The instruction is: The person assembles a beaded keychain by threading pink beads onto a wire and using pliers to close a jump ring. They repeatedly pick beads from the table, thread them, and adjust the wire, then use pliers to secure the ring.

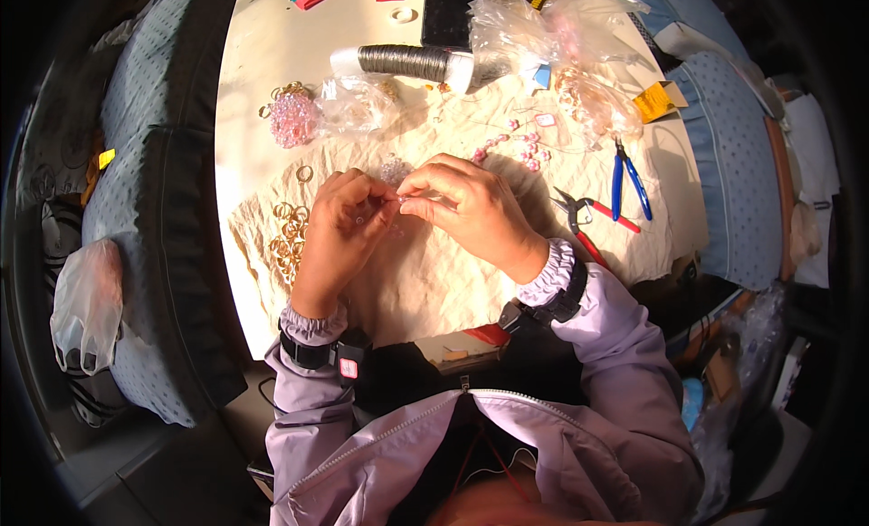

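Over the cloth [434,295], my left hand [344,223] and my right hand [475,205] meet fingertip to fingertip, both closed in a pinch. Between them is a tiny pinkish piece [402,199], too small to make out fully. Clear beads [394,169] lie just beyond the fingertips. Left of my left hand is a heap of gold-coloured rings [288,241], with a single ring [304,174] farther up. Pink flower-like beads [529,153] are scattered beyond my right hand.
Red-handled pliers [588,232] and blue-handled cutters [619,182] lie at the right. Farther back are a wire coil [403,62], a pink bead cluster [292,119] and clear plastic bags [516,33]. Padded seats [145,209] flank the table.
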A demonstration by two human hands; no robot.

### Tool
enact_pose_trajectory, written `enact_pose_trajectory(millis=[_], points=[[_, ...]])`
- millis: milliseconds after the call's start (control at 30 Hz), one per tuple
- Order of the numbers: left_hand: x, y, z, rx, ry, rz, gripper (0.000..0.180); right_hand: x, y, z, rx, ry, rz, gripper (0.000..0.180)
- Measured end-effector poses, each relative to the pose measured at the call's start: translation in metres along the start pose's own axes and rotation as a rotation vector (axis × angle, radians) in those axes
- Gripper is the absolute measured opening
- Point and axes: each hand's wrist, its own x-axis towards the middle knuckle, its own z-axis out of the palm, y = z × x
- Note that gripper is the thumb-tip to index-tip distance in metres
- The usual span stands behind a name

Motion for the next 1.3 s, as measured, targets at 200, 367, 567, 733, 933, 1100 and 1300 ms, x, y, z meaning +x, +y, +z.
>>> enact_pose_trajectory(millis=[200,367,567,733,933,1100,1300], points=[[-0.005,0.005,-0.002,-0.303,-0.002,-0.202,0.010,0.000,-0.002,-0.004,-0.193,-0.016,-0.107,0.013],[-0.004,0.007,-0.006,-0.299,-0.003,-0.209,0.008,0.001,-0.002,-0.008,-0.358,0.010,-0.062,0.016],[-0.005,0.011,-0.006,-0.438,0.013,-0.226,0.011,-0.001,-0.005,-0.007,-0.248,-0.024,-0.066,0.015],[-0.005,0.008,-0.008,-0.479,0.085,-0.231,0.012,0.001,0.004,-0.013,-0.352,-0.009,-0.063,0.013],[-0.003,-0.001,-0.012,-0.435,0.147,-0.257,0.010,0.006,0.005,-0.020,-0.283,0.338,0.034,0.037],[-0.005,-0.001,-0.014,-0.472,0.100,-0.300,0.010,0.003,-0.002,-0.016,-0.012,0.211,-0.110,0.035],[-0.005,0.005,-0.016,-0.498,0.026,-0.343,0.011,-0.003,-0.003,0.004,0.028,-0.099,-0.094,0.016]])
